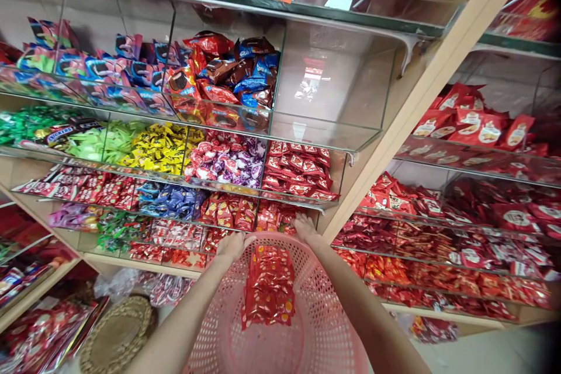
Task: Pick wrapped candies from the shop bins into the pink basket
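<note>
Perforated pink plastic basket [322,304] holds shiny red packets [269,286]; left hand [233,245] pinches its far rim, right hand [303,228] reaches beyond, finger state unclear.

Pink perforated plastic basket [326,304] held tilted open, glossy red square packets [269,289] lying stacked in overlapping rows inside

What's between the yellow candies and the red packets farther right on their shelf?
Red-and-white candies and purple ones, between the yellow candies and the red packets, in the head view.
</note>
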Available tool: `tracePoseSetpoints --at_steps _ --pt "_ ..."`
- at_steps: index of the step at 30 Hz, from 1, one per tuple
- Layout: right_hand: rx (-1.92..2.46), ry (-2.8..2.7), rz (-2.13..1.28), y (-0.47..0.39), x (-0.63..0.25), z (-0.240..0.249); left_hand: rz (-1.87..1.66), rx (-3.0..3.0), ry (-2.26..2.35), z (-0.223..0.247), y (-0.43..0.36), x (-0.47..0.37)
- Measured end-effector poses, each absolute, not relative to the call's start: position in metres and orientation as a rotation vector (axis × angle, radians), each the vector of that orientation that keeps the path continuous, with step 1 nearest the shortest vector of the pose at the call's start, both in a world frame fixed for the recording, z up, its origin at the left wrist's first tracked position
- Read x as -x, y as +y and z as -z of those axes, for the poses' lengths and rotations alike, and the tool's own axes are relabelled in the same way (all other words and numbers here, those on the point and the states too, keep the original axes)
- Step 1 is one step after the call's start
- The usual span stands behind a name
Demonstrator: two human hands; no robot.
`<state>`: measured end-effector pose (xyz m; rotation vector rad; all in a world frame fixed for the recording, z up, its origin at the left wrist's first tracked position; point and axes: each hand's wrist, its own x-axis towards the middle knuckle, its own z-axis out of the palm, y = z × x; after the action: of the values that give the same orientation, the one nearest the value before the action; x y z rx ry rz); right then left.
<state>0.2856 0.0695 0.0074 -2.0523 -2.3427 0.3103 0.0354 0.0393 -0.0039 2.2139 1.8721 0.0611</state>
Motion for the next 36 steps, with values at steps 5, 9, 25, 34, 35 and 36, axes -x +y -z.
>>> tracePoseSetpoints --at_steps 5,9,25,34,35,36 --pt "1.986 -2.259 -0.317 0.064 -0.288 -0.011 -0.066 -2.222 1.871 0.003 0.038 -0.036" --pt "1.826 -2.071 -0.325 0.043 -0.285 -0.021 -0.070 -2.222 1.880 0.004 0.038 -0.036" --pt "1.207 -0.661 -1.927 -0.108 -0.234 0.026 -0.072 -2.197 1.917 0.008 0.034 -0.037" --pt "1.356 -0.532 -1.826 -0.100 -0.220 0.033 -0.074 -2.200 1.903 0.007 0.035 -0.037" --pt "1.378 -0.543 -1.828 -0.099 -0.221 0.036 -0.077 -2.198 1.905 0.007 0.035 -0.037" --pt "1.398 -0.556 -1.833 -0.099 -0.221 0.038 -0.080 -2.197 1.907 0.007 0.035 -0.037"
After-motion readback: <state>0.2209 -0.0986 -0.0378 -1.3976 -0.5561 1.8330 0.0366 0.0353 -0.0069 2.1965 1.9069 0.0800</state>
